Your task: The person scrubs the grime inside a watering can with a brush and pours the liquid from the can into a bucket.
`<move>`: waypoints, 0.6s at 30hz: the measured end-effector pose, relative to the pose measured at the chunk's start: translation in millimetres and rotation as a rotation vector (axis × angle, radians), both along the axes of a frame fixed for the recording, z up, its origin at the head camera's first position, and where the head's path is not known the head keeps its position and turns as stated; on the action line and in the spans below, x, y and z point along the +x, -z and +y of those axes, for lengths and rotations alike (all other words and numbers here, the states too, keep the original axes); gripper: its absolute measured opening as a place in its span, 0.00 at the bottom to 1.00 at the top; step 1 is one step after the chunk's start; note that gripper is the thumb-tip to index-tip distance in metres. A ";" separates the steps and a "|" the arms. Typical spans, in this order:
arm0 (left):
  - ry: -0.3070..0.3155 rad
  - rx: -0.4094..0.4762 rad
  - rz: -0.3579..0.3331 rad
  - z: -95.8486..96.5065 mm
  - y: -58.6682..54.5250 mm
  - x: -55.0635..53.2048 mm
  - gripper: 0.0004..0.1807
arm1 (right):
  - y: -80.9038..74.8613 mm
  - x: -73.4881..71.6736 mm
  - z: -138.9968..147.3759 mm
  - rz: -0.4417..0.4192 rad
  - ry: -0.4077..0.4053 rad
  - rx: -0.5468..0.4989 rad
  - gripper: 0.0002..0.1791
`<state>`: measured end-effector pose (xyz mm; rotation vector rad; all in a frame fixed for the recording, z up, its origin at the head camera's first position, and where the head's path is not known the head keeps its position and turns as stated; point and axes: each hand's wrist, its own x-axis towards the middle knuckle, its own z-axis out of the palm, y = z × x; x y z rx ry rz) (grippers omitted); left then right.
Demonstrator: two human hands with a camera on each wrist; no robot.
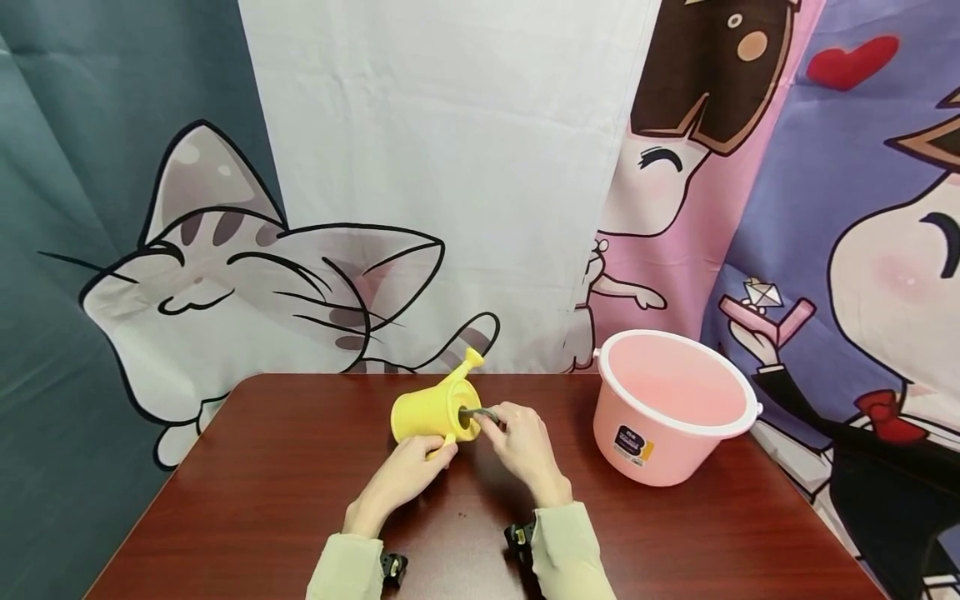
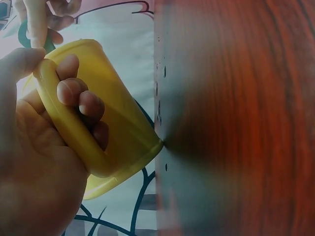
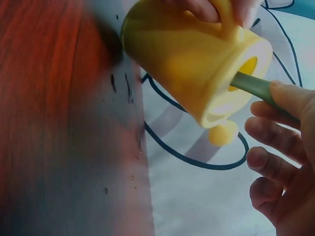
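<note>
A yellow toy watering can (image 1: pixel 416 414) is tilted over the table, its spout pointing up and away and its round top opening turned to the right. My left hand (image 1: pixel 408 471) grips the can's handle (image 2: pixel 69 128), fingers curled through the loop. With thumb and forefinger, my right hand (image 1: pixel 525 446) pinches a slim grey-green handle (image 3: pixel 256 86) that runs into the can's opening. Its far end is hidden inside the can, so I cannot tell what kind of tool it is. In the right wrist view the other right fingers are loosely bent beside the can.
To the right stands a pink bucket (image 1: pixel 652 458) with a white rim and a label on its front. Small drops show on the glossy red-brown table (image 1: pixel 225 475). A printed cartoon cloth (image 1: pixel 450 167) hangs behind the table's far edge.
</note>
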<state>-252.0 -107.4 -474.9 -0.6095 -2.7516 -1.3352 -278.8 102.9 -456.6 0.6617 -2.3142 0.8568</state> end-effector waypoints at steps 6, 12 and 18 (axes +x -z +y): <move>-0.006 -0.001 -0.005 -0.4 0.4 0.4 0.23 | -6.7 1.1 6.5 0.054 -0.032 0.030 0.04; -0.005 -0.006 0.002 -0.4 0.8 -0.5 0.24 | -14.6 2.8 12.3 0.052 -0.021 0.040 0.10; -0.011 -0.002 -0.013 0.4 1.7 0.2 0.25 | -12.5 3.8 6.9 -0.003 0.006 0.044 0.17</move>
